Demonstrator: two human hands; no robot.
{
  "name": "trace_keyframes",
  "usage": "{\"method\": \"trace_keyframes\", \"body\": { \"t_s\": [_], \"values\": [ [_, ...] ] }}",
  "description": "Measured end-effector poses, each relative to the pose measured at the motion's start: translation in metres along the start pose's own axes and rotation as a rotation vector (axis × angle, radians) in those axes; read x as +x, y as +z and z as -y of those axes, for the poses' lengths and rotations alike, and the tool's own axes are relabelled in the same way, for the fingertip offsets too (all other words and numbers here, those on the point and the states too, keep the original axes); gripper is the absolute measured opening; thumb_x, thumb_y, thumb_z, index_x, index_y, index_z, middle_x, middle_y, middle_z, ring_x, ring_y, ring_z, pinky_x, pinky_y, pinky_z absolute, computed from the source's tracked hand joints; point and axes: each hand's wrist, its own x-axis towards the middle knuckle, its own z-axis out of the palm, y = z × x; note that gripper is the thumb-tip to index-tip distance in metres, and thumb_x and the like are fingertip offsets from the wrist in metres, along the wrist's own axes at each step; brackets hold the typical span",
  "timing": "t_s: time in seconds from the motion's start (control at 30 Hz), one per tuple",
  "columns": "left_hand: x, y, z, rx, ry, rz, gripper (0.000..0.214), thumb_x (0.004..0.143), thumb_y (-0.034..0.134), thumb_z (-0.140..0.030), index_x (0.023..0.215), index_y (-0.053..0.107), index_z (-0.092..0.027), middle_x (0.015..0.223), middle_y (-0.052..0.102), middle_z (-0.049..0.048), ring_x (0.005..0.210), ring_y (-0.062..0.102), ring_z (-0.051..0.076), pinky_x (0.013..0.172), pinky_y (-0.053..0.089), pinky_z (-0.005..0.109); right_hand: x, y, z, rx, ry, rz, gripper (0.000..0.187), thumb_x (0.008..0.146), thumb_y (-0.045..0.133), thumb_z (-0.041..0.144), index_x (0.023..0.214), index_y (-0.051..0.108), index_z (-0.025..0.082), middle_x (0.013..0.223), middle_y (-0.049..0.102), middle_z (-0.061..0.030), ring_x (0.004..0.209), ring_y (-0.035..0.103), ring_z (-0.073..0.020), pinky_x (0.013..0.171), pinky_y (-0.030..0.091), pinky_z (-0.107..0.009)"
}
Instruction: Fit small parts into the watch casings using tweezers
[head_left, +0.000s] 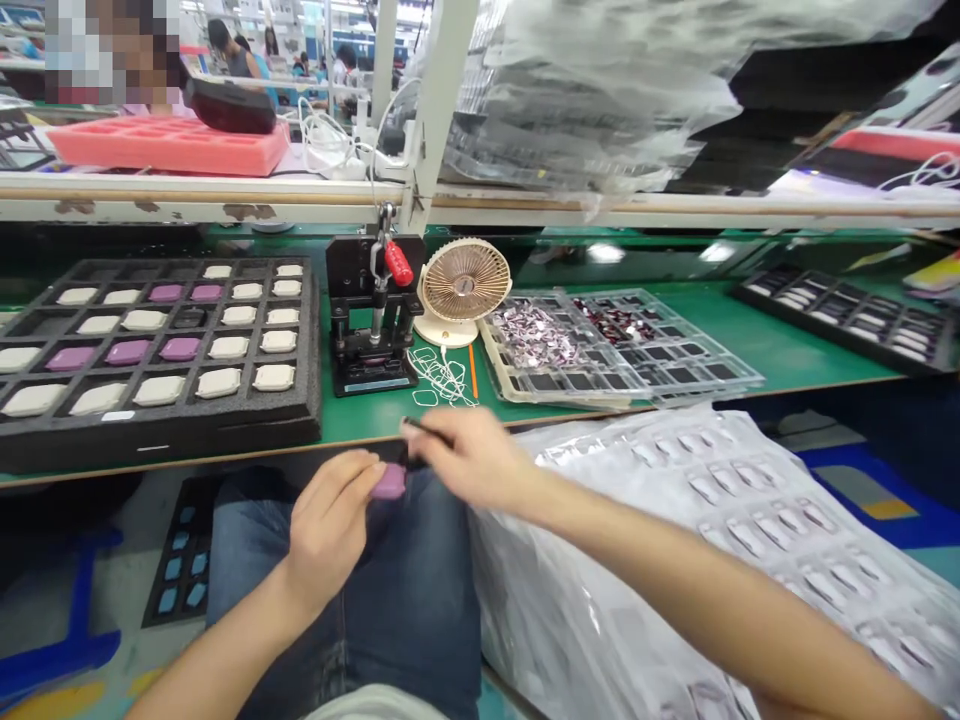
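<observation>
My left hand [335, 512] pinches a small purple case [389, 482] above my lap, just in front of the bench edge. Close by on its right, my right hand [469, 455] is closed, its fingertips blurred by motion. A dark, thin thing [436, 432] shows at those fingers, too smeared to name. Behind both hands stands a black toggle press [375, 330] with a red handle [398, 263]. To the left, a black foam tray [247, 425] holds white and purple cases in its pockets.
A small fan [466, 282], white cord loops [442, 380] and an orange stick [473, 372] lie around the press. Clear compartment trays [637, 375] hold small parts. Plastic sheeting with parts [600, 560] hangs at my right. A shelf rail [225, 205] crosses above the bench.
</observation>
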Motion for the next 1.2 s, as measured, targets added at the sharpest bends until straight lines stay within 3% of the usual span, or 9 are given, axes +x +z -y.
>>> {"method": "trace_keyframes", "body": {
  "t_s": [0.13,0.23,0.37,0.5,0.6,0.7,0.83,1.0,1.2],
  "values": [
    [0.055,0.034,0.040,0.368,0.139,0.078,0.031,0.101,0.055,-0.013,0.119,0.078,-0.024,0.139,0.072,0.0102,0.142,0.057,0.030,0.119,0.047,0.055,0.070,-0.056,0.000,-0.407,-0.468,-0.527,0.029,0.106,0.060,0.041,0.127,0.073,0.026,0.131,0.073,-0.0054,0.123,0.067,-0.0252,0.108,0.052,-0.037],
    [0.082,0.056,0.068,0.494,0.141,0.118,0.025,0.101,0.056,-0.016,0.111,0.079,-0.020,0.146,0.068,0.0138,0.145,0.053,0.034,0.120,0.044,0.061,0.111,-0.074,-0.006,-0.595,-0.612,-0.485,0.041,0.104,0.066,0.034,0.144,0.062,0.033,0.151,0.062,0.0013,0.134,0.063,-0.0218,0.102,0.056,-0.030],
    [0.084,0.063,0.086,0.572,0.153,0.189,0.024,0.099,0.059,-0.016,0.111,0.078,-0.025,0.135,0.075,0.0084,0.136,0.062,0.035,0.122,0.039,0.066,0.135,-0.071,-0.011,-0.694,-0.632,-0.425,0.041,0.104,0.053,0.013,0.138,0.067,0.032,0.143,0.068,0.0045,0.116,0.073,-0.0143,0.085,0.058,-0.020],
    [0.077,0.060,0.089,0.628,0.175,0.223,0.028,0.101,0.056,-0.016,0.116,0.076,-0.025,0.138,0.074,0.0067,0.138,0.061,0.034,0.123,0.037,0.065,0.139,-0.080,0.006,-0.510,-0.610,-0.650,0.051,0.103,0.048,0.012,0.150,0.055,0.028,0.137,0.070,0.0011,0.124,0.070,-0.0193,0.098,0.059,-0.030],
    [0.075,0.059,0.091,0.636,0.197,0.215,0.029,0.101,0.055,-0.014,0.118,0.075,-0.024,0.139,0.073,0.0067,0.139,0.061,0.032,0.124,0.037,0.064,0.131,-0.080,0.009,-0.458,-0.615,-0.769,0.039,0.101,0.047,0.013,0.133,0.067,0.025,0.129,0.073,-0.0024,0.123,0.069,-0.0227,0.104,0.056,-0.037],
    [0.071,0.061,0.092,0.621,0.237,0.173,0.030,0.100,0.055,-0.010,0.120,0.074,-0.022,0.137,0.075,0.0067,0.139,0.061,0.030,0.125,0.040,0.061,0.113,-0.056,-0.017,-0.553,-0.589,-0.468,0.025,0.098,0.053,0.011,0.104,0.074,0.024,0.111,0.079,-0.0001,0.103,0.075,-0.0199,0.091,0.059,-0.032],
    [0.053,0.061,0.087,0.606,0.311,0.103,0.035,0.099,0.054,-0.005,0.125,0.072,-0.021,0.146,0.069,0.0072,0.150,0.049,0.029,0.127,0.038,0.059,0.099,-0.009,-0.068,-0.745,-0.307,-0.035,0.028,0.097,0.062,0.008,0.117,0.074,0.025,0.119,0.079,-0.0001,0.104,0.076,-0.0195,0.079,0.057,-0.026],
    [0.022,0.054,0.076,0.610,0.355,0.037,0.038,0.096,0.056,0.000,0.124,0.071,-0.020,0.155,0.061,0.0104,0.158,0.035,0.033,0.126,0.034,0.068,0.122,0.016,-0.091,-0.785,-0.211,-0.011,0.040,0.100,0.064,0.015,0.139,0.064,0.023,0.139,0.070,-0.0086,0.111,0.073,-0.0264,0.082,0.057,-0.030],
    [0.002,0.044,0.073,0.577,0.358,0.019,0.040,0.096,0.056,0.001,0.126,0.069,-0.022,0.146,0.068,0.0106,0.149,0.049,0.033,0.120,0.045,0.065,0.142,0.017,-0.089,-0.817,-0.171,0.054,0.042,0.102,0.061,0.019,0.145,0.062,0.020,0.134,0.072,-0.0139,0.114,0.072,-0.0307,0.095,0.055,-0.038]
  ]
}}
